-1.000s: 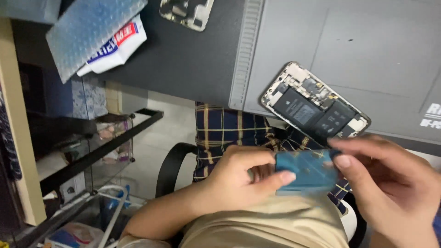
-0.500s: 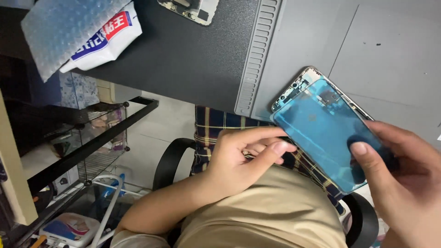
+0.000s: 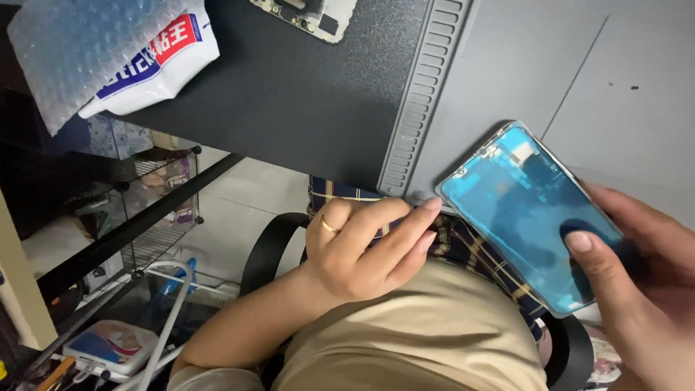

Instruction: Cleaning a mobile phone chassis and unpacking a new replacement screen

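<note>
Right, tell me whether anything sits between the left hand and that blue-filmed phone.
Nothing visible does. The left hand hovers just left of the blue-filmed phone, fingertips near its lower-left corner over the mat edge. The right hand holds the far side.

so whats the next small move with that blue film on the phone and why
Probably bring the left hand across to the near corner of the blue film and pinch it there. The right hand holds the phone with its thumb pressed on the film, while the left fingertips sit just short of that corner, gripping nothing, at the edge of the grey mat.
</note>
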